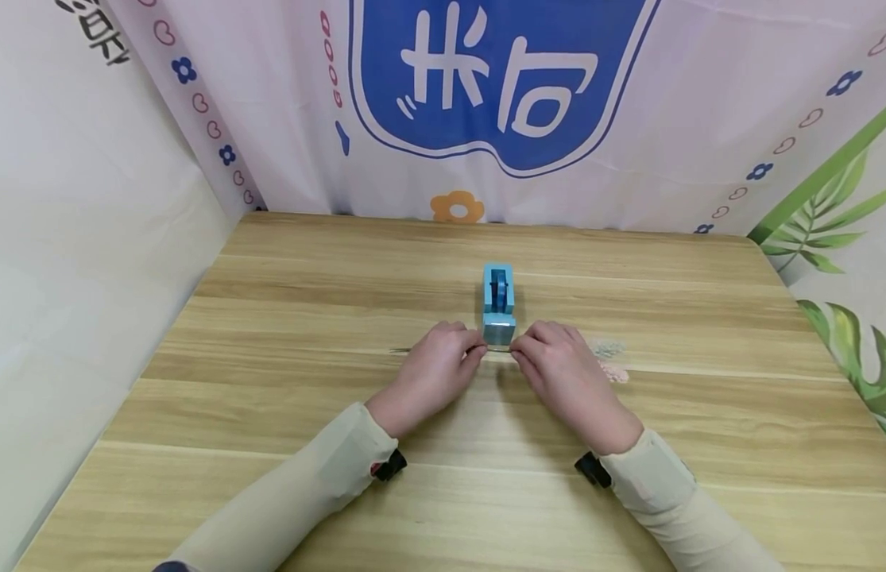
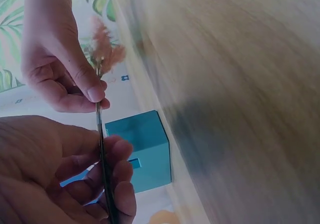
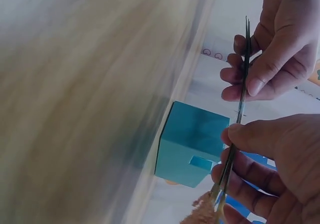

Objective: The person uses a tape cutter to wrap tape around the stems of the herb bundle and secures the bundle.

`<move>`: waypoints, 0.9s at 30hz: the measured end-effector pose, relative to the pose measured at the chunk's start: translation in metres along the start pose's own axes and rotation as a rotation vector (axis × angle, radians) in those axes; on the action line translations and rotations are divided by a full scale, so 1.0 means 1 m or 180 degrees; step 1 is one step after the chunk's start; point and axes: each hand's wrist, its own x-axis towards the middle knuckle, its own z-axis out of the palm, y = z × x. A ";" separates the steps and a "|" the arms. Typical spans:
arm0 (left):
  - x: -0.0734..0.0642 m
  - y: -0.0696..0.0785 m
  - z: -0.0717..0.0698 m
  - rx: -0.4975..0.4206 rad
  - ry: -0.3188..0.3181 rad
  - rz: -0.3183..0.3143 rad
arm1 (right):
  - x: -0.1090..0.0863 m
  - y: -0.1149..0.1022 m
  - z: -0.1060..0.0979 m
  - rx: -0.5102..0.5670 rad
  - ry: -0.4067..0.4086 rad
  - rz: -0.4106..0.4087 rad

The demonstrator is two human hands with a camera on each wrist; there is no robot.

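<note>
Both hands hold a thin bundle of flower stems (image 3: 241,113) level across the front of a blue tape dispenser (image 1: 499,290). My left hand (image 1: 440,367) pinches the stems on the left, where their bare ends stick out past it. On the other side, my right hand (image 1: 566,380) grips them between thumb and fingers, close by. Beyond the right hand are pink blooms (image 1: 614,372) and paler, greyish blooms (image 1: 609,349). A glossy stretch, perhaps clear tape, shows on the stems between the hands in the right wrist view. Curled fingers partly hide the stems.
The dispenser stands on a wood-grain table (image 1: 285,397), just behind the fingertips. A printed cloth (image 1: 299,143) hangs along the table's back edge. Dark wrist cameras (image 1: 389,465) are strapped under the pale sleeves (image 1: 299,485).
</note>
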 end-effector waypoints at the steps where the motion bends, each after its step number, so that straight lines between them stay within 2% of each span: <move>1: 0.000 0.000 0.000 0.0008 -0.0011 -0.0001 | 0.000 0.000 0.000 -0.0001 0.0013 -0.0006; 6: 0.001 0.000 0.000 -0.0031 -0.0041 -0.0023 | 0.002 0.002 0.002 -0.0067 0.0029 -0.0034; 14: 0.001 -0.002 0.001 -0.0040 0.0050 -0.0019 | 0.004 0.003 0.002 -0.0190 0.0033 -0.0053; 27: 0.002 0.000 0.001 -0.0018 0.0130 -0.0104 | 0.006 0.003 0.004 -0.0157 0.0115 -0.0028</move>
